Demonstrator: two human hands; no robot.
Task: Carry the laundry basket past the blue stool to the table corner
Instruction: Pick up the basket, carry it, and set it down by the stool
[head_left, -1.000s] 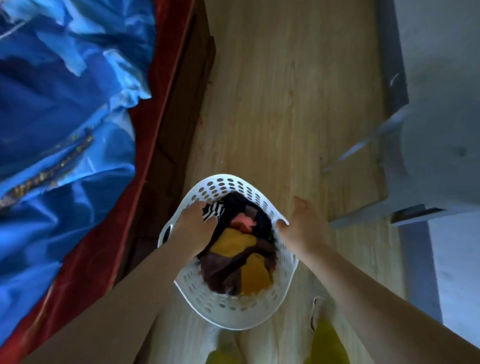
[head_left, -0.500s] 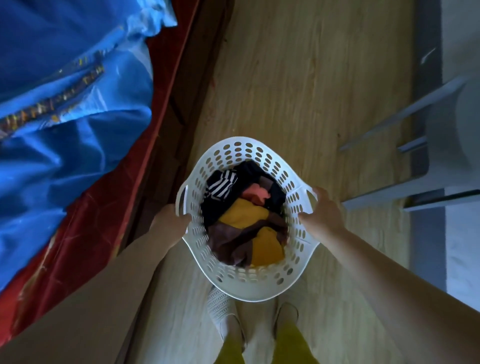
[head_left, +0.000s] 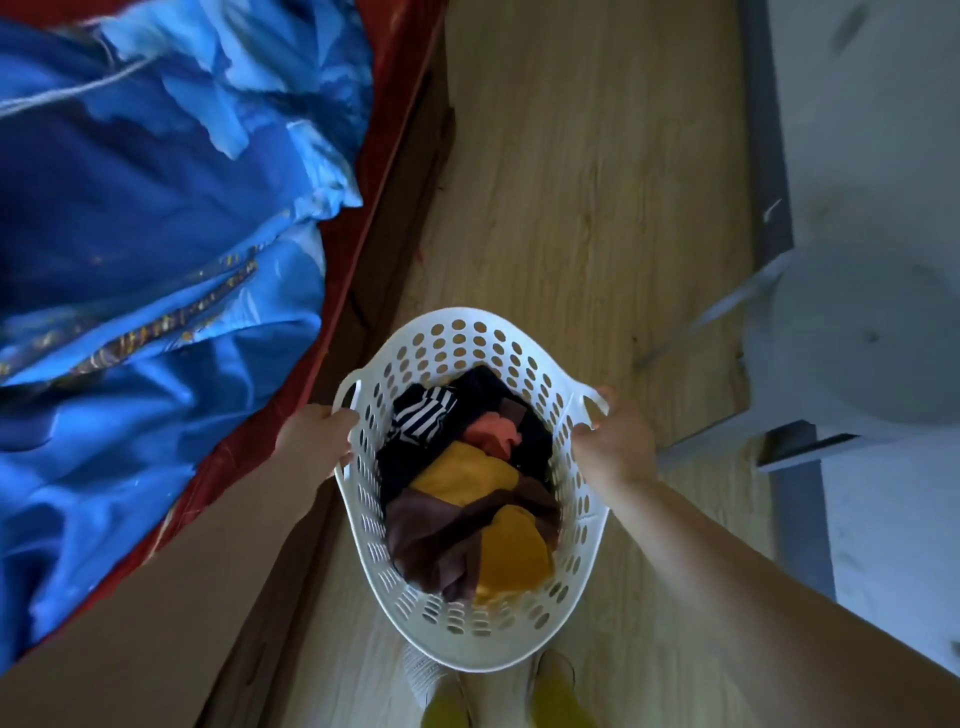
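From the head view, I am holding the white laundry basket (head_left: 470, 623) of clothes (head_left: 467, 483) above the wooden floor (head_left: 597, 182), left hand (head_left: 317, 441) and right hand (head_left: 615, 441) clamped on its handles. I am passing between the bed (head_left: 156, 234) and a pale stool (head_left: 852, 338); no bench is showing, so most of the carry seems left.

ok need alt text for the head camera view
Seen from above, a left hand and right hand grip the side handles of a white laundry basket of mixed clothes over a wooden floor. Blue bedding lies left, a pale stool right.
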